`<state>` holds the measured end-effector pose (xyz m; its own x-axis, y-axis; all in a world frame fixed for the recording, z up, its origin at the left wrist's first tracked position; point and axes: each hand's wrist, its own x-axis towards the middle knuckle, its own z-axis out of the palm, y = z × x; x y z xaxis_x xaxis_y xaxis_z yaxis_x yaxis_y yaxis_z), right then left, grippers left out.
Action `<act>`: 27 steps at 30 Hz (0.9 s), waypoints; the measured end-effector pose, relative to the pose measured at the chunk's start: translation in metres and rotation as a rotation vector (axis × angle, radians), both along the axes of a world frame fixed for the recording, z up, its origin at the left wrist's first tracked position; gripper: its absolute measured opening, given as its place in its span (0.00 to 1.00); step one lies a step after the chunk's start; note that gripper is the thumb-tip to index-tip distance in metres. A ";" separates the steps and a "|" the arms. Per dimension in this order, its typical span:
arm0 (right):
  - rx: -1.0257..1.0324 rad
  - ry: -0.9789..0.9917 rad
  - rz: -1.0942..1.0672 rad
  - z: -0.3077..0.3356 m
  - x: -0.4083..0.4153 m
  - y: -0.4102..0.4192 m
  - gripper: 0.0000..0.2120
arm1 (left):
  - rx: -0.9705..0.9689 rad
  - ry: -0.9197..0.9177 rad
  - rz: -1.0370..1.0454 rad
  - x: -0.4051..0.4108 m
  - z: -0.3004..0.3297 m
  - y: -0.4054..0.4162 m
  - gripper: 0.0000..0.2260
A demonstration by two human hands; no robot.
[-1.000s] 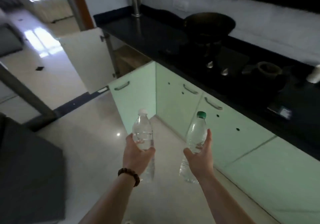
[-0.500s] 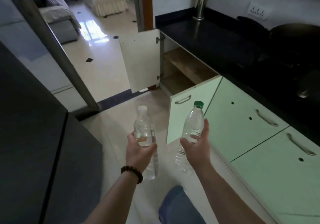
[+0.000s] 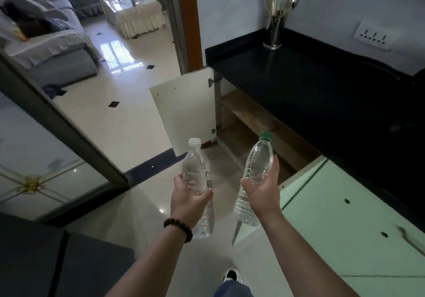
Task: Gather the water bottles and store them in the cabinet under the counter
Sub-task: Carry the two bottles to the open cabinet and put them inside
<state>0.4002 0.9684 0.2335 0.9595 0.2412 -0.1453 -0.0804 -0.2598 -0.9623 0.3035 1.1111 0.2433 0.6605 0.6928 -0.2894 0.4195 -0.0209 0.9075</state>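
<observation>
Both forearms reach forward from 6 o'clock, roughly parallel and level. The left hand (image 3: 190, 199), a bead bracelet (image 3: 179, 228) on its wrist, wraps its fingers around the middle of the white-capped bottle (image 3: 198, 181), held nearly upright. The right hand (image 3: 263, 191) grips the green-capped bottle (image 3: 256, 170) at mid-body, cap tilted toward 1 o'clock. The two bottles sit near each other, apart, over the floor. The open cabinet (image 3: 248, 121) under the black counter (image 3: 310, 82) lies at 12 o'clock, its door (image 3: 184, 110) swung outward.
</observation>
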 end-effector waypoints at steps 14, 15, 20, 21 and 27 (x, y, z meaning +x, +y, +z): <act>-0.052 0.151 -0.247 -0.052 0.111 0.118 0.47 | -0.113 0.048 -0.342 0.172 -0.039 0.114 0.27; -0.057 0.170 -0.281 -0.059 0.118 0.132 0.48 | -0.134 0.063 -0.378 0.189 -0.045 0.130 0.27; -0.109 0.250 -0.439 -0.081 0.150 0.200 0.49 | -0.210 0.137 -0.551 0.266 -0.074 0.210 0.26; -0.109 0.265 -0.463 -0.084 0.156 0.209 0.49 | -0.217 0.146 -0.577 0.278 -0.078 0.221 0.25; -0.049 0.354 -0.620 -0.117 0.189 0.230 0.46 | -0.299 0.256 -0.689 0.340 -0.106 0.243 0.20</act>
<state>0.5890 1.1981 0.1161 0.8112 -0.3481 -0.4698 -0.5325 -0.1078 -0.8396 0.6431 1.3540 0.1376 0.8001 0.0214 -0.5995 0.5972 -0.1226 0.7927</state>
